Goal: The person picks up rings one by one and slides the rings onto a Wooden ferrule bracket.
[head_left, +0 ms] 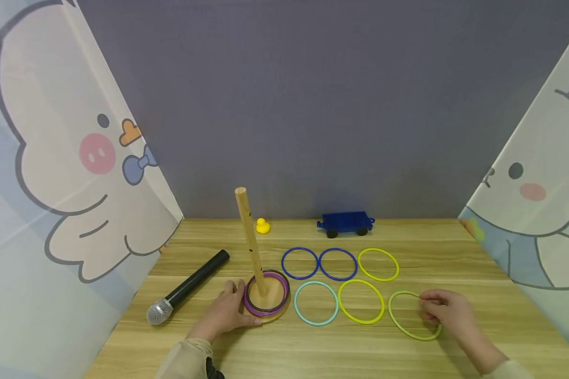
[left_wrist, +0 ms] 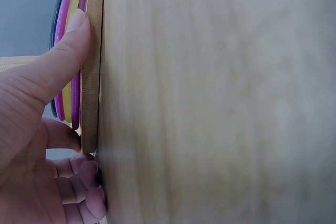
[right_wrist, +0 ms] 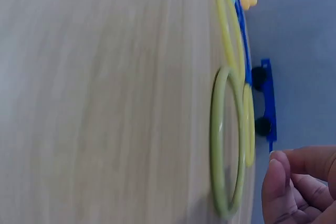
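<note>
A wooden ring stand [head_left: 252, 242] with an upright pole stands at left of centre, tilted-looking in the head view. Several rings are stacked round its pole, a black ring [left_wrist: 53, 45] on top, then pink, yellow and purple below. My left hand [head_left: 225, 310] grips the round base [left_wrist: 93, 87], thumb on the near side and fingers at the left. At the right, an olive-green ring [right_wrist: 217, 145] lies flat on the table. My right hand [head_left: 450, 313] hovers above its right edge, thumb and index tips together; nothing shows between them and they look apart from the ring.
Between the hands lie a turquoise ring [head_left: 316, 324], two yellow rings, the nearer [head_left: 360, 321] beside the green one, and two blue rings [head_left: 282, 263]. A microphone [head_left: 187, 287] lies left. A rubber duck [head_left: 263, 227] and blue toy wagon [head_left: 346, 222] stand by the back wall.
</note>
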A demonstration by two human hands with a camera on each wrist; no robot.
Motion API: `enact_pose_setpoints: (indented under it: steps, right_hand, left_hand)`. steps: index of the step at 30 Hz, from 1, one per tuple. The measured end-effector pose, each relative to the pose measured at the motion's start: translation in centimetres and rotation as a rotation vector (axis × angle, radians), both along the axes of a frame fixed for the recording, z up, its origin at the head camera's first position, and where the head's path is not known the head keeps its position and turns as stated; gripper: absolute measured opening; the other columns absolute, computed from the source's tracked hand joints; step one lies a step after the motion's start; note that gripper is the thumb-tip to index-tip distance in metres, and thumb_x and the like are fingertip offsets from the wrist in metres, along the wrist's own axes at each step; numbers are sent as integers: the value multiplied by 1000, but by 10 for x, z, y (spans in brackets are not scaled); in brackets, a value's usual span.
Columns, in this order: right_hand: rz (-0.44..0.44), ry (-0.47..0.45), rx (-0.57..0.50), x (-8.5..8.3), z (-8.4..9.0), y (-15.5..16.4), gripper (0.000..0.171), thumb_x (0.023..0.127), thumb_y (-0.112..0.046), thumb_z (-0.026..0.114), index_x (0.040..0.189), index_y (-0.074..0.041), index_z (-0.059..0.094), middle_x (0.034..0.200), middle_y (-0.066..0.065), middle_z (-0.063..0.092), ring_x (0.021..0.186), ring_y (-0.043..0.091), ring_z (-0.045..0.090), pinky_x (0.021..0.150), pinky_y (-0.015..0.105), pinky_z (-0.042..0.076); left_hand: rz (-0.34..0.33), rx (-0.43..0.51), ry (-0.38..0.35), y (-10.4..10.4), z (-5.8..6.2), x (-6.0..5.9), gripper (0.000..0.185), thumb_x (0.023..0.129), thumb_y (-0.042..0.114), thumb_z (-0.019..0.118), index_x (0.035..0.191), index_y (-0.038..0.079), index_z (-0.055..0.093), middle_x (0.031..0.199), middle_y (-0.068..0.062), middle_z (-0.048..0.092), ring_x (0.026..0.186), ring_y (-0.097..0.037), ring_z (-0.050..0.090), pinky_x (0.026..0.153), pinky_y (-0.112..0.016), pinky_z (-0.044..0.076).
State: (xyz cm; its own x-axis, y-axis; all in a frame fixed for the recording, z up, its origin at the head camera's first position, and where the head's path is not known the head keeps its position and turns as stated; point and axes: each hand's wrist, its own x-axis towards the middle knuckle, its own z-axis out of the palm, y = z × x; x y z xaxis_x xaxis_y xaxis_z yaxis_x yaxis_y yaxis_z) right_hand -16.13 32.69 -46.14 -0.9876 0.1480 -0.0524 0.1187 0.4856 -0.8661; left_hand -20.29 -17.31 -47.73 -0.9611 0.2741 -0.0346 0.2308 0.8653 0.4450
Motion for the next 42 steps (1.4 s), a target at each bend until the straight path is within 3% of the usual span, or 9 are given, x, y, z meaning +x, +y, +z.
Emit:
enact_pose_setpoints:
  steps: [8, 29, 42]
  right_hand:
    - [-14, -32, 169, 1, -10, 19, 31, 86, -6, 70, 107, 16, 63, 83, 9, 70, 62, 16, 64, 55, 28, 53]
    - [19, -69, 389, -3, -10, 28, 26, 80, -9, 74, 96, 8, 65, 74, -1, 66, 59, 14, 60, 54, 28, 47]
    - [38, -103, 424, -5, -12, 30, 19, 83, -12, 70, 89, 5, 68, 70, -2, 62, 63, 15, 57, 57, 32, 44]
  left_hand:
    - [-2, -16, 7, 0, 0, -1, 118, 65, 60, 82, 146, -10, 33, 129, -30, 40, 108, -43, 53, 90, -54, 47]
    - [5, 4, -5, 1, 0, 0, 119, 64, 59, 83, 147, -10, 32, 129, -30, 41, 111, -45, 51, 91, -56, 45]
    - [-4, -3, 9, 2, 1, 1, 119, 64, 59, 83, 146, -11, 32, 127, -31, 41, 107, -45, 52, 89, -56, 46]
